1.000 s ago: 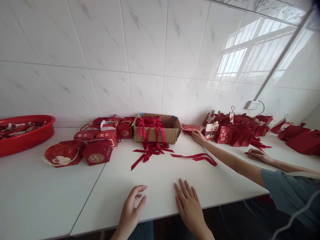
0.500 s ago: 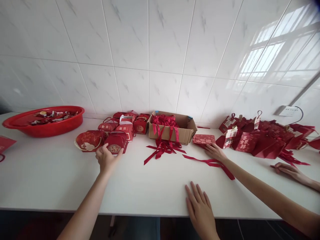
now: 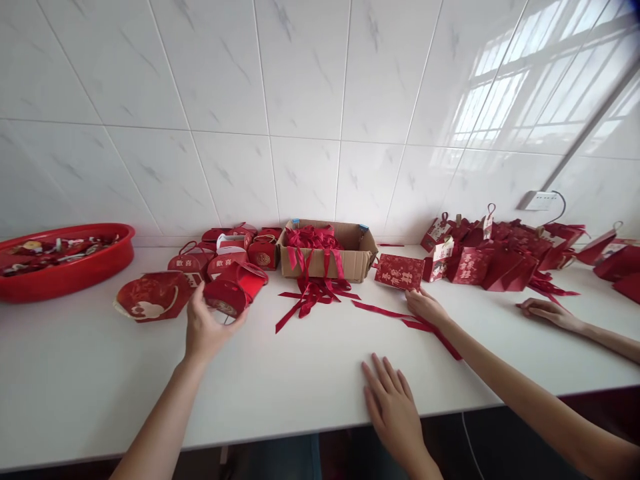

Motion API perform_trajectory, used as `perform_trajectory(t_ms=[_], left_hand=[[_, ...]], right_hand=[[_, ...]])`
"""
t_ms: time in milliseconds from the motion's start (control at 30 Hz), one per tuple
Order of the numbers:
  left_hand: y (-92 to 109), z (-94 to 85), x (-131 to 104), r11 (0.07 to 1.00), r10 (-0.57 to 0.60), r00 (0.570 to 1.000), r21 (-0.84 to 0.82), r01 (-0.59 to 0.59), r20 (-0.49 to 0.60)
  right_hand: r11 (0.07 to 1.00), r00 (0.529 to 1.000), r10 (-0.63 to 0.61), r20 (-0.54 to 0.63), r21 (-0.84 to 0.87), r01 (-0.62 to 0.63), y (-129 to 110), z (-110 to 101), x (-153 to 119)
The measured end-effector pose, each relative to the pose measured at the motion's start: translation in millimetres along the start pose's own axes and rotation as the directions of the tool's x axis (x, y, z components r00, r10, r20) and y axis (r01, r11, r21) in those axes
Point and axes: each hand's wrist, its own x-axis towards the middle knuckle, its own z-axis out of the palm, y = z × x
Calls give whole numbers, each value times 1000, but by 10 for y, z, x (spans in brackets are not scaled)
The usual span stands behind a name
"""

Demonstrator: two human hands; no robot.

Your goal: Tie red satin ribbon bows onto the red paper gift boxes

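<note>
At 8 o'clock the left hand (image 3: pixel 213 327) has its fingers around a dark-red folded-card gift box (image 3: pixel 244 283), tilted, apparently open, no ribbon showing. More red card boxes (image 3: pixel 226 267) stand unhandled at 9. At 5 the right hand (image 3: pixel 393 403) lies on the smooth white counter (image 3: pixel 290 373), fingers slightly spread, holding nothing. "歡喜" reads on two of those boxes; the tilted one's round gold emblem (image 3: pixel 221 306) is illegible.

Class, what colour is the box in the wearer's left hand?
Red box, gold emblem; best seen in the head view.
</note>
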Motion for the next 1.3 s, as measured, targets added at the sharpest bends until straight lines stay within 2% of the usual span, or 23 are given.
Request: perform_trajectory(t_ms=[67, 100, 200, 267, 333, 400, 467, 500, 600, 733, 833, 933, 1033, 1100, 1300], left_hand=[[147, 4, -112, 982, 118, 992, -154, -111, 36], [226, 12, -169, 969, 128, 990, -219, -112, 59], [455, 64, -343, 914, 81, 977, -407, 6, 196], [580, 118, -471, 844, 19, 953, -516, 147, 303], [680, 182, -611, 718, -62, 889, -599, 356, 454], [758, 244, -753, 568, -112, 778, -603, 561, 619], [818, 289, -880, 502, -111, 691, -560, 659, 714], [841, 303, -933, 517, -100, 678, -544, 661, 728], [873, 314, -1049, 637, -43, 706, -525, 565, 707], [816, 331, -1173, 788, 63, 792, -518, 334, 607], [705, 390, -1306, 912, 71, 835, -374, 167, 545], [591, 443, -1430, 948, 20, 818, -269, 167, 575], [536, 454, -1474, 955, 37, 763, -246, 162, 645], [536, 446, -1461, 962, 48, 743, -231, 145, 668], [540, 454, -1403, 979, 84, 737, -194, 65, 670]], right_hand=[[1000, 1000, 7, -9, 11, -7, 1, -1, 2], [1000, 1000, 10, -13, 16, -10, 0, -3, 3], [1000, 1000, 10, -12, 19, -10, -8, -13, 7], [1000, 1000, 11, -1, 16, -11, -15, -23, 12], [1000, 1000, 13, 4, 20, -13, -21, -33, 15], [1000, 1000, 13, -2, 29, -13, -23, -40, 16], [999, 1000, 13, -9, 38, -13, -23, -46, 18], [999, 1000, 17, -11, 41, -16, -24, -50, 19], [998, 1000, 27, -4, 48, -27, -31, -66, 28], [998, 999, 31, 14, 52, -32, -40, -95, 41], [998, 999, 34, 24, 44, -35, -42, -108, 45], [998, 999, 40, 31, 42, -41, -42, -112, 48], [998, 999, 39, 38, 53, -41, -42, -114, 48], [997, 998, 43, 44, 67, -46, -50, -119, 44], [976, 997, 55, 46, 209, -63, -22, -185, 93]])
